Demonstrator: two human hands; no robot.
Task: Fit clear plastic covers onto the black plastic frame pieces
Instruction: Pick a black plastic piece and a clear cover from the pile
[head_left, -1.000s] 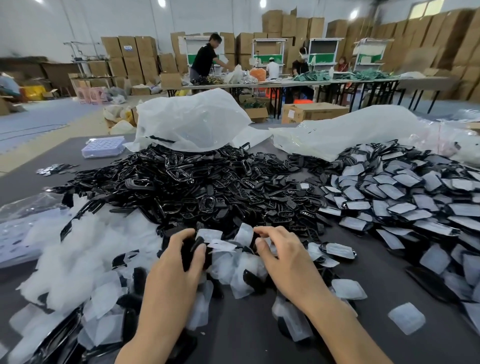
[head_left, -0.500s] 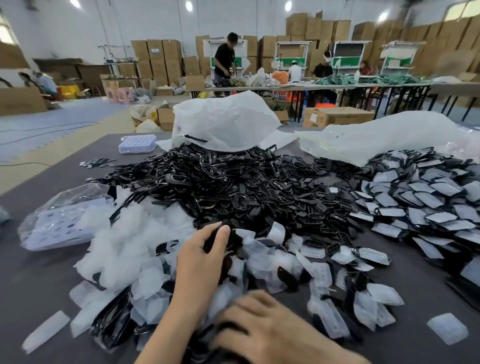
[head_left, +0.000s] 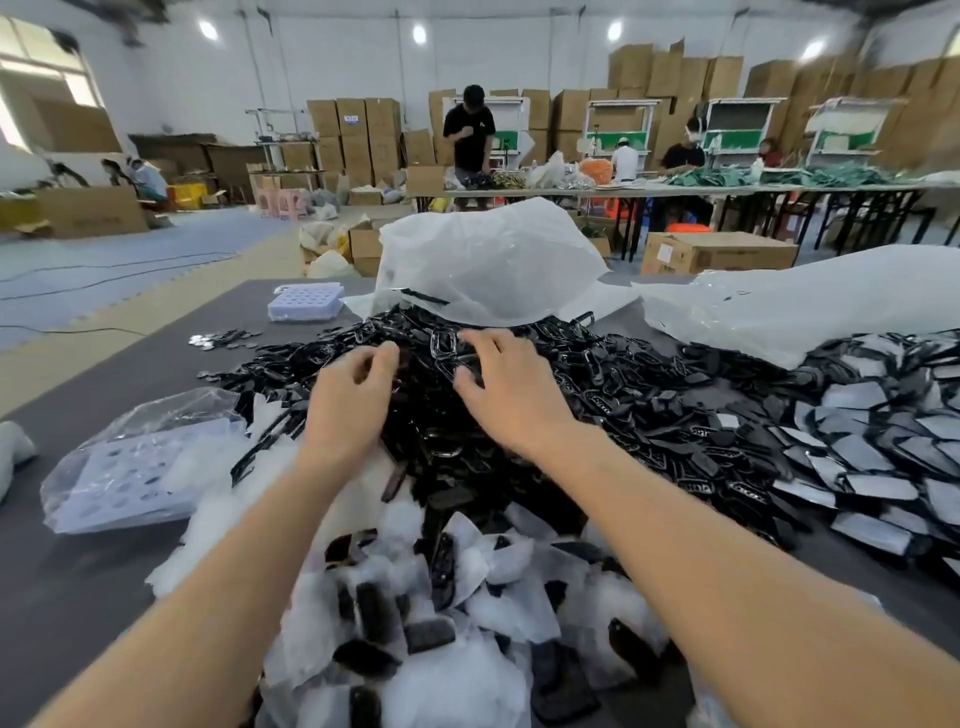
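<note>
A big heap of black plastic frame pieces (head_left: 571, 374) covers the middle of the grey table (head_left: 78, 597). Nearer to me lies a pile of pieces in whitish film and clear covers (head_left: 467, 597). Both arms stretch over that pile to the black heap. My left hand (head_left: 353, 395) hovers on the heap with fingers loosely curled; I see nothing in it, though it is blurred. My right hand (head_left: 504, 389) rests on the heap with fingers spread. One black ring-shaped frame (head_left: 444, 343) lies between the two hands.
Rows of film-topped black pieces (head_left: 857, 452) fill the right side. White plastic bags lie behind the heap (head_left: 488, 260) and at the right (head_left: 805, 296). A bagged hole tray (head_left: 130, 467) sits at the left, a lavender tray (head_left: 306, 301) further back. People work at far tables.
Both hands left the near film-covered pile and reached forward onto the black frame heap. The black piece my left hand gripped is no longer visible in it. The view tilted up.
</note>
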